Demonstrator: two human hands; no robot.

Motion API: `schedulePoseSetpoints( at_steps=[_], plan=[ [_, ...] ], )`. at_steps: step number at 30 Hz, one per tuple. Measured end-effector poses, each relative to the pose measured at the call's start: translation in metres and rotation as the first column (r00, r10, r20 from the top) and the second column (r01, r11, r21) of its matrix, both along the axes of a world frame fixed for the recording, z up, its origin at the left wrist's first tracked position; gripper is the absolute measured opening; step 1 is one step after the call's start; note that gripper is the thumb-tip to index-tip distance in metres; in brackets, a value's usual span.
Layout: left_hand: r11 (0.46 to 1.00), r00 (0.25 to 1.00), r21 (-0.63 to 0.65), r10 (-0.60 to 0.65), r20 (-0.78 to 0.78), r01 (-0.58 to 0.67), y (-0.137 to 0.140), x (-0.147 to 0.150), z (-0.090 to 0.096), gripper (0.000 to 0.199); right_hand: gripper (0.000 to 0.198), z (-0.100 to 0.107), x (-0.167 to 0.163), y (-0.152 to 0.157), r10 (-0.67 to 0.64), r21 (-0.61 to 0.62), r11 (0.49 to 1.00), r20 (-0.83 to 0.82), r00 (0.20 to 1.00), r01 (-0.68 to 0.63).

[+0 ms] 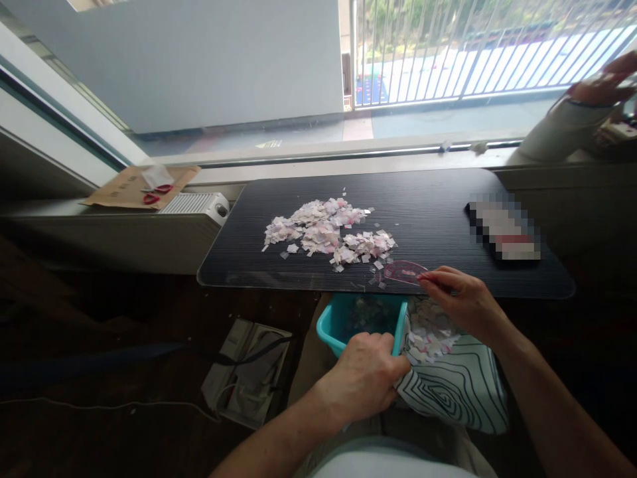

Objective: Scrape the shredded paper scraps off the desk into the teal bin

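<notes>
A heap of small pink and white paper scraps (328, 232) lies on the dark ribbed table top (438, 199). My left hand (365, 375) grips the near rim of a teal plastic bin (338, 325) held just below the table's front edge. My right hand (460, 299) rests at that front edge, its fingertips on a pink translucent protractor-like ruler (404, 271). Under the right hand more scraps (430, 332) lie on a white cloth with dark line pattern (458, 388) in my lap.
A blurred dark object (505, 229) lies at the table's right. Another person's sleeve and hand (572, 113) lean on the window sill at far right. Red scissors (156, 192) sit on cardboard atop a radiator at left. A power strip box (249, 372) is on the floor.
</notes>
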State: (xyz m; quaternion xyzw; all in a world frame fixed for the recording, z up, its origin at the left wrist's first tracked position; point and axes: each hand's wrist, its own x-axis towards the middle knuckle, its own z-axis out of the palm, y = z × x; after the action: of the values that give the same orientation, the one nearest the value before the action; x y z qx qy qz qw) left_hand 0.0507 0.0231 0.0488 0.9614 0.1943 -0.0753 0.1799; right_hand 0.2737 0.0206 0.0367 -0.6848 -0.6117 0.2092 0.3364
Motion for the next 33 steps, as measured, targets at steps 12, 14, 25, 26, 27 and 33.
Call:
schedulePoseSetpoints(
  at_steps=[12,14,25,26,27,33],
  plan=[
    [0.999,0.999,0.034,0.011,0.043,-0.013,0.001,0.002,-0.001,0.009,0.026,0.002,-0.007,0.011,0.093,0.019,0.995,-0.008,0.996,-0.093],
    [0.999,0.999,0.034,0.009,0.041,-0.011,0.001,0.002,-0.001,0.008,0.026,-0.001,-0.007,0.019,0.078,0.046,0.996,0.017,0.997,-0.078],
    [1.000,0.999,0.018,0.015,0.034,-0.015,0.002,0.001,0.000,0.008,0.026,0.007,0.000,0.007,0.151,-0.026,0.988,0.007,0.988,-0.151],
    [1.000,0.999,0.019,0.013,0.032,-0.014,0.002,0.001,0.001,0.008,0.026,0.008,0.000,0.005,0.132,-0.018,0.991,0.010,0.991,-0.132],
    [1.000,0.999,0.020,0.012,0.031,-0.013,0.002,0.001,0.001,0.008,0.026,0.008,0.001,0.003,0.115,-0.013,0.993,0.016,0.993,-0.115],
    [0.999,0.999,0.038,0.021,0.030,-0.022,0.002,0.001,0.000,0.006,0.026,0.009,0.004,-0.006,0.159,-0.074,0.985,0.006,0.987,-0.158]
  ],
)
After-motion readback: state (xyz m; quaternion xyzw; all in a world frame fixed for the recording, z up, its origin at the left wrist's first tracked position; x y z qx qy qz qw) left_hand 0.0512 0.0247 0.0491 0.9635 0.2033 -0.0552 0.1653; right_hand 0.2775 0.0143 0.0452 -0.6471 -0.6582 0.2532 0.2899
